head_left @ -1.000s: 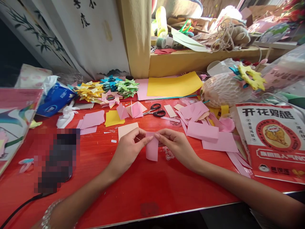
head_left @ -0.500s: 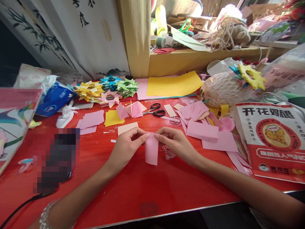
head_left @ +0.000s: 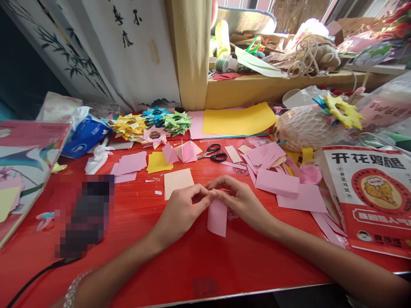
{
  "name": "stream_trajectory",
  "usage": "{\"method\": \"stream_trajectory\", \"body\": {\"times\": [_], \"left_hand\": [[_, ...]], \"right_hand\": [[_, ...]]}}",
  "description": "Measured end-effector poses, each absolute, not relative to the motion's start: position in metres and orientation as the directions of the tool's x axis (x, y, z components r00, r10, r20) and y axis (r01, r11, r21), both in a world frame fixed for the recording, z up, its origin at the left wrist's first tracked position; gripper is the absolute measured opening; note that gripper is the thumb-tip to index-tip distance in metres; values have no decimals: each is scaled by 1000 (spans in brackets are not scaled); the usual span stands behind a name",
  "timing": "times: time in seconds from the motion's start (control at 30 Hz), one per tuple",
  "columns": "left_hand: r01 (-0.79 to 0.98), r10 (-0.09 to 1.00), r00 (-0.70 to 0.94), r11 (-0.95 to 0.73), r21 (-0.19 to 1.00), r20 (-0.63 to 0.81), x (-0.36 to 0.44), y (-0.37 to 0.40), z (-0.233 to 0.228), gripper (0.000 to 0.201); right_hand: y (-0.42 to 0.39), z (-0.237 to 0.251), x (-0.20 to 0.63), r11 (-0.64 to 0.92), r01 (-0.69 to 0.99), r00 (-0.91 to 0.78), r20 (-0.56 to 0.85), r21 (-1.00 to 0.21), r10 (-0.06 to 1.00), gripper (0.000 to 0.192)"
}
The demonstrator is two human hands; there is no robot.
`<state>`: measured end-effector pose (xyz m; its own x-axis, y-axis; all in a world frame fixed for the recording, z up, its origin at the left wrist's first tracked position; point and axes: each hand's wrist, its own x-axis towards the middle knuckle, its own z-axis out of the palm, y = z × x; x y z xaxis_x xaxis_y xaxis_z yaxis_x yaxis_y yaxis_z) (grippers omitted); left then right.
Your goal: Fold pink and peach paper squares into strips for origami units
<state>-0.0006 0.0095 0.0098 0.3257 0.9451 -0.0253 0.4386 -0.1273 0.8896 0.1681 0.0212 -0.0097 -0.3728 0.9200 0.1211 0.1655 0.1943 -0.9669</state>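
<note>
A small pink paper strip [head_left: 217, 219] hangs from the fingertips of both hands over the red table. My left hand [head_left: 186, 209] pinches its upper left corner between thumb and forefinger. My right hand [head_left: 239, 197] grips the top edge close beside, and the two sets of fingertips touch or nearly touch. The strip's lower end curls slightly and hangs free; its top is partly hidden by the fingers. Just beyond the left hand lies a cream paper square [head_left: 178, 182]. Black-handled scissors [head_left: 215, 153] lie farther back, among pink paper pieces.
Folded paper stars [head_left: 128, 126] stand at the back beside a yellow sheet [head_left: 239, 119]. Pink paper [head_left: 278, 183] is heaped to the right, near a red-and-white food bag [head_left: 369, 201]. At left are a blue tissue pack [head_left: 85, 136], a blurred dark object [head_left: 86, 218] and its cable.
Both hands have drawn closer together at the strip's top edge, and the fingertips now meet. The strip sits slightly lower and farther right in view; the whole view has shifted a little too.
</note>
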Motion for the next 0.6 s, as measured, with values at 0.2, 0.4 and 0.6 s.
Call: {"method": "stream_trajectory", "body": {"times": [0.2,0.4,0.6], "left_hand": [[432,940,337,-105,896,-52,2,6,10,22],[436,943,329,-101,894,-54,0,8,8,25],[426,918,393,-133,895,-51,-2,9,14,25]], "right_hand": [[22,-6,169,157,157,-287,107,-975,952,20],[38,-6,174,87,41,-130,81,-995,988,22],[62,-10,192,101,-59,142,92,-993,986,26]]}}
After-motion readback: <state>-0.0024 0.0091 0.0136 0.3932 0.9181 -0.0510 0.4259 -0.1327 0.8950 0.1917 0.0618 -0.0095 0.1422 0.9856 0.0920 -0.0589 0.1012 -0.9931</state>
